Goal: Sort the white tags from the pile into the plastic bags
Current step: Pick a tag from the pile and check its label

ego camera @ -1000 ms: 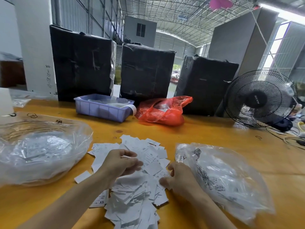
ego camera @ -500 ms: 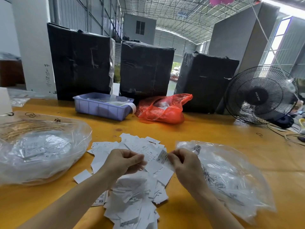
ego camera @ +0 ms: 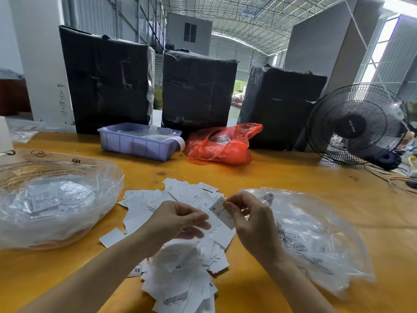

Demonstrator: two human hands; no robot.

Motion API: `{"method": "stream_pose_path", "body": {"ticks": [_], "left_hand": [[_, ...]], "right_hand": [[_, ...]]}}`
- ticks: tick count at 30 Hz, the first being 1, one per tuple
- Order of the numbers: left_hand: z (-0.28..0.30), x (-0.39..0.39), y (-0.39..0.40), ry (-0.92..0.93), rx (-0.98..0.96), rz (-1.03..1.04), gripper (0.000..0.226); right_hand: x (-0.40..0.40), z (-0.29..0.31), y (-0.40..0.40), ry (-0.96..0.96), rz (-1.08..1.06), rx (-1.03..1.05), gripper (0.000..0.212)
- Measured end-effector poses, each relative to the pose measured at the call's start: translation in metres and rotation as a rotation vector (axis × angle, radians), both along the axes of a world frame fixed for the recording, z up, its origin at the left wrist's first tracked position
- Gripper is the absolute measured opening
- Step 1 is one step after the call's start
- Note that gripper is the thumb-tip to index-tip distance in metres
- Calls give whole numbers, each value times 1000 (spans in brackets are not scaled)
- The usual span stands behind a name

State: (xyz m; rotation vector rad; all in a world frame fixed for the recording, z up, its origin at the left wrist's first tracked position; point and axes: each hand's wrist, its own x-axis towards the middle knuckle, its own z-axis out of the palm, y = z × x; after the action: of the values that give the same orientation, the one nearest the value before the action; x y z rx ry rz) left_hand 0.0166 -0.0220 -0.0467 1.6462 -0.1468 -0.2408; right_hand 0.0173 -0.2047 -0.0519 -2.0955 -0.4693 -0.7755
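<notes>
A pile of white tags (ego camera: 180, 263) with size letters lies on the yellow table in front of me. My right hand (ego camera: 252, 222) pinches one white tag marked XL (ego camera: 222, 211), lifted just above the pile. My left hand (ego camera: 176, 222) hovers beside it with fingers curled, its fingertips meeting near the tag's lower edge; whether they hold anything I cannot tell. A clear plastic bag with tags inside (ego camera: 54, 199) sits to the left. Another clear plastic bag (ego camera: 316, 240) lies to the right, under my right wrist.
At the back stand three black wrapped boxes (ego camera: 198, 91), a purple tray (ego camera: 137, 143) and a red plastic bag (ego camera: 221, 145). A black fan (ego camera: 354, 125) with cables sits at the right edge. The yellow table (ego camera: 293, 177) spreads between them.
My right hand rose from the pile's right edge with one tag pinched and brought it up toward my left hand. My left hand lifted slightly off the pile.
</notes>
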Motion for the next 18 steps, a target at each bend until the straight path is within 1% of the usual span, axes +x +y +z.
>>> {"method": "stream_pose_path", "body": {"ticks": [8,14,18], "left_hand": [[2,-2,-1,-8,21,-19,13],[2,-3,-1,-4,23,-24,13],[2,-3,-2,-5,36,-39,13]], "right_hand": [[-2,0,0,-6,47,-71,10],[-2,2,0,-31,33,-38,10],[-4,2,0,-75,32,-158,9]]}}
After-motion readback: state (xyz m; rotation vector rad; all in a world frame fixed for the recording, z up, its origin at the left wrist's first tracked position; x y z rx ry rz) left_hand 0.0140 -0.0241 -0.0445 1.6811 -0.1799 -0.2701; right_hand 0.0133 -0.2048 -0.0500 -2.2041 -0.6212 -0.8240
